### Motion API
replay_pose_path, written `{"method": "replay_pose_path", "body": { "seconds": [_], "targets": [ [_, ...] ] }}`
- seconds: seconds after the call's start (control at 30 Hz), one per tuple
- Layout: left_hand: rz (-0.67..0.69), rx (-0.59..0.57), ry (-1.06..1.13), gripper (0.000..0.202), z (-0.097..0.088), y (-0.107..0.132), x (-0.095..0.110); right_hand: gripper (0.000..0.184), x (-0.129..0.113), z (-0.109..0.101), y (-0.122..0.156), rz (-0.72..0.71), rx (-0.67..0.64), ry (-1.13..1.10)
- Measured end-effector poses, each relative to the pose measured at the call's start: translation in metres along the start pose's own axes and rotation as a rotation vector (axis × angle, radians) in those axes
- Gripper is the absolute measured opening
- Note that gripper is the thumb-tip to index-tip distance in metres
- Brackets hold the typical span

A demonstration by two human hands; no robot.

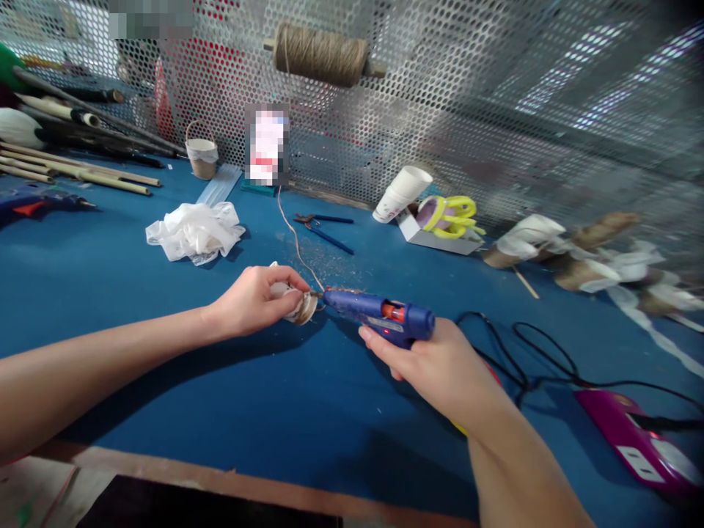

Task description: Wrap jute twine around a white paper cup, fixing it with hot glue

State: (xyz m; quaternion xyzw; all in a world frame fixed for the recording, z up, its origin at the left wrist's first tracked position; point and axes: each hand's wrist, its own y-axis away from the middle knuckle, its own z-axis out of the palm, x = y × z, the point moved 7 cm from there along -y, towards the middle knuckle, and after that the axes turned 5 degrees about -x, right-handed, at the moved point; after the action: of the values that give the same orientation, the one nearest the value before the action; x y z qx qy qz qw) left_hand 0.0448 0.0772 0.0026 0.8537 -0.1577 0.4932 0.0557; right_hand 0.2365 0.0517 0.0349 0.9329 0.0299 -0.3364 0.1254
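Observation:
My left hand (267, 297) grips a small white paper cup (301, 314) lying on its side, with some brown twine round its end. In my right hand (440, 359) is a blue hot glue gun (379, 312), a small red light lit on its side. The gun's nozzle points left and meets the cup's end beside my left fingertips; whether it touches is hard to tell. A thin strand of twine (295, 238) runs from the cup back towards the mesh. My right fingers wrap the gun's handle, mostly hidden.
A twine spool (320, 55) hangs on the perforated mesh. Blue-handled pliers (327, 227), crumpled white fabric (196, 231), stacked paper cups (403, 192) and a twine-wrapped little basket (202, 155) stand around. Black cable (517, 359) leads to a purple power strip (632, 440) at right.

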Motion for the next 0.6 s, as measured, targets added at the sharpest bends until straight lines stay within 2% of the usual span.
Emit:
{"method": "replay_pose_path", "body": {
  "seconds": [0.17,0.37,0.6],
  "targets": [
    [0.030,0.013,-0.012,0.024,0.0000,0.0005,0.0007,0.025,0.0022,0.0025,0.0037,0.019,-0.053,-0.077],
    [0.054,-0.016,0.047,0.024,0.0019,0.0015,0.0018,0.023,-0.0006,0.0005,-0.0009,0.009,0.000,-0.076],
    [0.030,-0.010,0.027,0.024,0.0017,0.0018,0.0004,0.021,0.0023,0.0014,-0.0002,0.020,-0.047,-0.078]
  ]
}}
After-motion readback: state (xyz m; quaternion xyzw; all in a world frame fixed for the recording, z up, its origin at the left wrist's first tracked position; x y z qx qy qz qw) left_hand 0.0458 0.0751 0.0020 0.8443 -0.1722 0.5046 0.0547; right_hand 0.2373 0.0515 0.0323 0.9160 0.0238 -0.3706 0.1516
